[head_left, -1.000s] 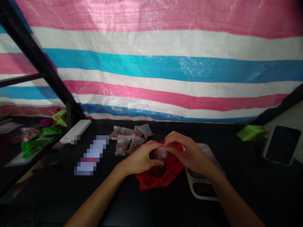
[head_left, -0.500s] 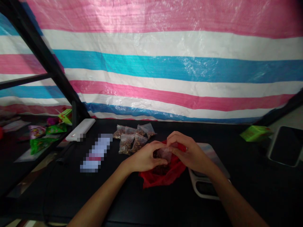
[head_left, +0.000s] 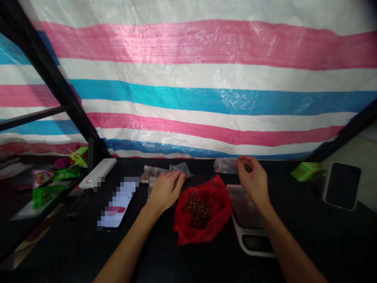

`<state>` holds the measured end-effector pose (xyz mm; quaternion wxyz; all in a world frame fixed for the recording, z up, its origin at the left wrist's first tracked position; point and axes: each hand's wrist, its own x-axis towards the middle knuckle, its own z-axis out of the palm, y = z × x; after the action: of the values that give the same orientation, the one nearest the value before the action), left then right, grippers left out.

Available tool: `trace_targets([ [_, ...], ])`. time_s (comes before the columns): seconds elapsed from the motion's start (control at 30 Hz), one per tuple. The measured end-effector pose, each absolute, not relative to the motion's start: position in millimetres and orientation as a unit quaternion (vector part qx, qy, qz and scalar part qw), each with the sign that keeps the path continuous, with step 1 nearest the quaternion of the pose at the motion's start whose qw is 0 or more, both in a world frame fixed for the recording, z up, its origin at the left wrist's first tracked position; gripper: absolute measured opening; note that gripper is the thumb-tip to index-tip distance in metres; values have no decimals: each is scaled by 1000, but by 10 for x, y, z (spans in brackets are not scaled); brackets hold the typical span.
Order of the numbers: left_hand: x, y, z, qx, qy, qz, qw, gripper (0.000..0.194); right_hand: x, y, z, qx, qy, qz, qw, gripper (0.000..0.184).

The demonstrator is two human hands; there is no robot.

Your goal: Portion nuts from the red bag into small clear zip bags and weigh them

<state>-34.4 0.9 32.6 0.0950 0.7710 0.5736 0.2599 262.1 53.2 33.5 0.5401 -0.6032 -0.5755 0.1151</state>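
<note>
My left hand (head_left: 166, 188) lies palm down over the small clear zip bags (head_left: 147, 173) of brown bits, fingers stretched out and covering part of them. Farther right, my right hand (head_left: 255, 179) is raised above the kitchen scale (head_left: 244, 206), its fingers closed at a clear plastic bag (head_left: 225, 166) that reaches out to the left. Something brown shows between those fingers. Between my hands an open red mesh bag (head_left: 216, 226) holds a heap of brown bits (head_left: 199, 210).
To the left lie a phone (head_left: 125, 204) with a blurred screen and a white oblong device (head_left: 101, 171). Beyond the black frame bar are green snack packets (head_left: 47, 192). At right stand a green box (head_left: 308, 171) and a dark-screened device (head_left: 343, 185). Striped sheeting (head_left: 206, 98) hangs behind.
My hands have parted from above the red bag. The left has moved left onto the zip bags, the right up and right over the scale. The brown heap is uncovered.
</note>
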Motion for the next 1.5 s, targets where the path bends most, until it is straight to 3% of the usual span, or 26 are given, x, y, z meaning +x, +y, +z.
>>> trace_targets([
  [0.2, -205, -61, 380, 707, 677, 199, 49, 44, 3024, 726, 113, -706, -618, 88, 334, 21],
  [0.4, -312, -423, 434, 697, 680, 79, 212, 46, 2721, 598, 265, -583, -728, 19, 361, 35],
  [0.57, -351, -753, 343, 694, 567, 226, 381, 50, 2392, 347, 355, -438, -859, 129, 233, 29],
  [0.67, -379, -782, 382, 664, 509, 319, 446, 53, 2312, 217, 449, -385, -859, 200, 273, 26],
  [0.8, -478, -727, 502, 682, 527, 342, 375, 60, 2294, 111, 606, -358, -833, 233, 351, 23],
  [0.9, -540, -672, 492, 722, 559, 261, 314, 56, 2281, 72, 632, -349, -853, 241, 305, 27],
  [1.03, -609, -593, 395, 757, 553, 166, 305, 46, 2243, 50, 538, -357, -879, 228, 218, 26],
  [1.17, -698, -540, 481, 790, 544, 123, 254, 28, 2216, 10, 500, -380, -886, 168, 204, 18],
  [1.33, -711, -315, 708, 775, 598, 101, 177, 39, 2179, -35, 548, -363, -892, 148, 224, 13],
  [1.5, -389, 226, 584, 669, 733, 93, 74, 51, 2092, -8, 514, -326, -886, 95, 316, 14],
])
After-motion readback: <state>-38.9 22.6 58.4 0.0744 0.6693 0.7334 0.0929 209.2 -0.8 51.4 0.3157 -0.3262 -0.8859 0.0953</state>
